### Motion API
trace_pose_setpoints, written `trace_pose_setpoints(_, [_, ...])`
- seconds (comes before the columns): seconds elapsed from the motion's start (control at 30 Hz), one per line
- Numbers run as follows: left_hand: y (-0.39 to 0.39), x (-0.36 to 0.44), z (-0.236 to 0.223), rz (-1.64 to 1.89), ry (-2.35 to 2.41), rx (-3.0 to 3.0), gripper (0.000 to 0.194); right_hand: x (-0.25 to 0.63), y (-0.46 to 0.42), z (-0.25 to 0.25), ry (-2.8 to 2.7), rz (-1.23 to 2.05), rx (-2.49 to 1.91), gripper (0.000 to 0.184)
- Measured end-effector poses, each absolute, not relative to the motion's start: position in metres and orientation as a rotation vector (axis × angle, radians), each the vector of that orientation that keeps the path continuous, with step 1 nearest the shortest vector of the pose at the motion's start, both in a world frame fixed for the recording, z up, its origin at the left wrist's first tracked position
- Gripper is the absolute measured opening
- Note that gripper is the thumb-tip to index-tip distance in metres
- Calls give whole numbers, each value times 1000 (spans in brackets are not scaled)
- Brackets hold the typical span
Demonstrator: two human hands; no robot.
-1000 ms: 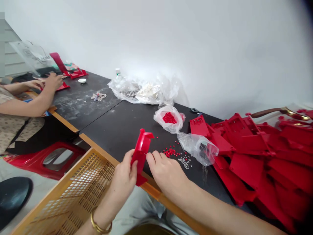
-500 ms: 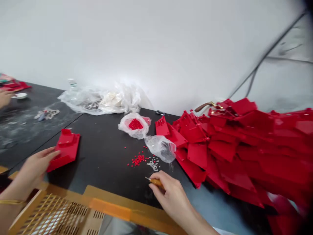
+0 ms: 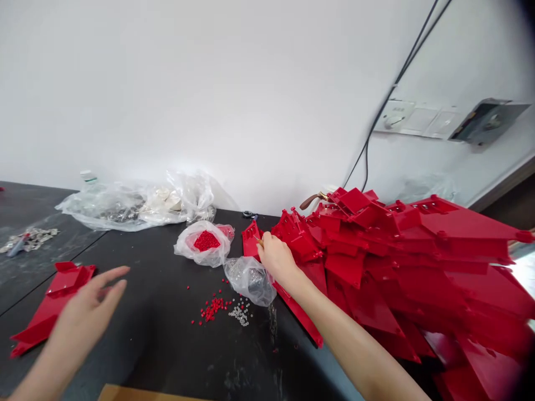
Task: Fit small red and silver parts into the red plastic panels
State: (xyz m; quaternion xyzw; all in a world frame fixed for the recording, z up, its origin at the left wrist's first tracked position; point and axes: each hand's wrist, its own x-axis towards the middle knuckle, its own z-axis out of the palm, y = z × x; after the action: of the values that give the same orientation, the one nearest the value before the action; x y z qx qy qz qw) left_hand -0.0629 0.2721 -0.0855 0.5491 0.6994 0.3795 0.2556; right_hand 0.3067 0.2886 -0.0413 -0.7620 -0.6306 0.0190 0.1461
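My left hand (image 3: 92,303) hangs over the table with its fingers apart and holds nothing. A red plastic part (image 3: 62,301) with a raised block lies on the table just beyond it, partly hidden by the hand. My right hand (image 3: 276,256) is closed around a small wooden-handled tool (image 3: 259,241) with a thin metal tip, mostly hidden by the fingers. That hand is at a red part (image 3: 251,236) at the near left end of a heap of red plastic parts (image 3: 363,262). Whether the tool touches the part, I cannot tell.
Small red pieces (image 3: 212,309) and small silvery rings (image 3: 240,313) lie loose on the black table. Behind them are an open bag of red pieces (image 3: 188,245) and a clear bag (image 3: 254,287). Larger plastic bags (image 3: 125,209) lie by the wall.
My left hand has let go of the red part, which now lies on the table. My right hand has moved away from me to the heap, tool still in it. The view has swung right.
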Motion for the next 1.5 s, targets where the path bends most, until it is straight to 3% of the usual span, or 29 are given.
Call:
trace_pose_setpoints(0.2, [253, 9, -92, 1199, 1537, 1695, 35, 305, 333, -45, -1863, 66, -2357, 26])
trace_pose_setpoints(0.43, [233, 42, -78, 1132, 1335, 1499, 39, 282, 292, -19, -1977, -161, -2136, 18])
trace_pose_setpoints(0.6, [194, 57, -75, 1312, 1082, 969, 58, 232, 209, -12, -2301, -293, -1670, 12])
trace_pose_setpoints(0.7, [162, 57, -92, 1318, 1076, 642, 61, 197, 162, -47, -2458, -453, -1141, 16])
trace_pose_setpoints(0.8, [139, 47, -119, 1300, 1302, 467, 51, 167, 134, -97, -2311, -532, -889, 22])
trace_pose_setpoints(0.9, [132, 32, -137, 1280, 1402, 421, 49, 157, 121, -126, -2306, -337, -937, 13])
trace_pose_setpoints(1.03, [143, 15, -135, 1152, 1281, 562, 50, 186, 115, -119, -2358, 314, -1098, 6])
trace_pose_setpoints(1.13, [159, 3, -136, 970, 1297, 777, 50, 227, 117, -112, -2083, 752, -1348, 12])
trace_pose_setpoints(1.3, [189, -23, -152, 746, 1615, 1126, 72, 281, 135, -131, -1801, 786, -1607, 5])
trace_pose_setpoints(1.43, [192, -30, -138, 592, 2148, 1658, 55, 304, 153, -143, -1745, 734, -1653, 9])
trace_pose_setpoints(1.5, [184, -15, -125, 665, 2193, 1852, 42, 310, 157, -146, -1733, 735, -1654, 13])
